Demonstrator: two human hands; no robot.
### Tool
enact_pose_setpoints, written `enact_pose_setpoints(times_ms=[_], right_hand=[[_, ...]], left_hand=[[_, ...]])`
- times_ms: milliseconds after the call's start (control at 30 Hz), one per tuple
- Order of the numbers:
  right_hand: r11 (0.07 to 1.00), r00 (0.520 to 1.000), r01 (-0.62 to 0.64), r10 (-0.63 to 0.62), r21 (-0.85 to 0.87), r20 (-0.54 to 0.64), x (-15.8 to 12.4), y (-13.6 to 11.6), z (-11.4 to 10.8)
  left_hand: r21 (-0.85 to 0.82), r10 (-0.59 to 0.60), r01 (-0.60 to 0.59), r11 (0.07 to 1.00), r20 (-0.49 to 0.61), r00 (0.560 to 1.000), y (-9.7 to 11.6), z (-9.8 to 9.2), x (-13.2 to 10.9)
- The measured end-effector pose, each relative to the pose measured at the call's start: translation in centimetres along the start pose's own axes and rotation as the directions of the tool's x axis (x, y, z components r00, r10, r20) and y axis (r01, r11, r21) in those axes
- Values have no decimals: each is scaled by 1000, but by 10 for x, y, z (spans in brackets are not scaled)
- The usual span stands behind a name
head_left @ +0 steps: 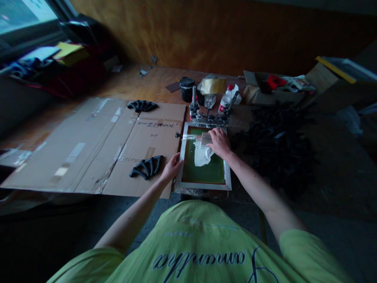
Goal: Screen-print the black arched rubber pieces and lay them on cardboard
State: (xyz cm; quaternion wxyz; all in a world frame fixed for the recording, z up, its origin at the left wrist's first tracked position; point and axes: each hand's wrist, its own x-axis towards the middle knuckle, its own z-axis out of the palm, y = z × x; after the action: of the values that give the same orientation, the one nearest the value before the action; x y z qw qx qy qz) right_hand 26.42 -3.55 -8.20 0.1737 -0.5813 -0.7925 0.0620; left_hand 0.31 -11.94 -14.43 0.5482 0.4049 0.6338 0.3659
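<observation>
My left hand (172,169) is half-curled at the frame's (203,186) left edge, grip unclear; beyond, white paste (202,156) lies on the green screen (203,174), my right hand (219,142) closed on a pale scraper (205,139). Likely spreading; next calls for even pressure.

on a workbench (118,84), a frame (203,186) lay between a cardboard sheet (116,137) to its left and a heap of parts (277,145) to its right. a clamp (209,119) stood at its far end, a tub (186,91) and a bottle (225,103) behind. a row of pieces (151,167) sat near on the cardboard sheet, another row (143,105) farther back.
</observation>
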Motion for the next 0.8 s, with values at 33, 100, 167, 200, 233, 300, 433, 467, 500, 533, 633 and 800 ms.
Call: enact_pose_setpoints(times_ms=[33, 100, 167, 200, 233, 300, 433, 467, 500, 533, 633, 800], right_hand=[[1000, 997, 14, -12, -21, 75, -3, -8, 6], [997, 982, 58, -47, -59, 185, -20, -18, 17], [985, 960, 157, -133, -78, 247, -43, -19, 21], [972, 943, 223, -196, -73, 270, -54, -18, 20], [955, 919, 293, -265, -54, 293, -63, -16, 18], [917, 864, 400, -377, 1, 333, -70, -12, 11], [920, 860, 388, -384, 57, 335, -58, -9, 1], [935, 889, 351, -348, 45, 298, -56, -11, 2], [948, 916, 315, -313, 31, 253, -56, -13, 5], [957, 935, 290, -288, 20, 209, -59, -16, 8], [954, 938, 296, -299, 42, 174, -76, -20, 17], [969, 953, 230, -243, 91, 179, -60, -23, 6]], left_hand=[[25, -1, 1, 1000, 6, 1000, -3, 0, 3], [55, -6, 5, 998, 22, 1000, -8, -2, 7], [52, -16, 15, 999, 28, 999, -12, -4, 10], [45, -20, 18, 999, 29, 999, -14, -4, 11], [37, -22, 21, 999, 30, 999, -15, -4, 12], [23, -21, 20, 1000, 31, 999, -17, -3, 12], [-3, 8, -8, 1000, 25, 1000, -15, -1, 11], [-8, 7, -7, 1000, 23, 1000, -13, -1, 10], [-14, -1, 1, 1000, 22, 1000, -11, -1, 9], [-21, -14, 14, 1000, 23, 1000, -10, -1, 7], [-45, -56, 57, 997, 35, 998, -5, -1, 5], [-31, -44, 46, 998, 66, 997, -2, -3, 4]])
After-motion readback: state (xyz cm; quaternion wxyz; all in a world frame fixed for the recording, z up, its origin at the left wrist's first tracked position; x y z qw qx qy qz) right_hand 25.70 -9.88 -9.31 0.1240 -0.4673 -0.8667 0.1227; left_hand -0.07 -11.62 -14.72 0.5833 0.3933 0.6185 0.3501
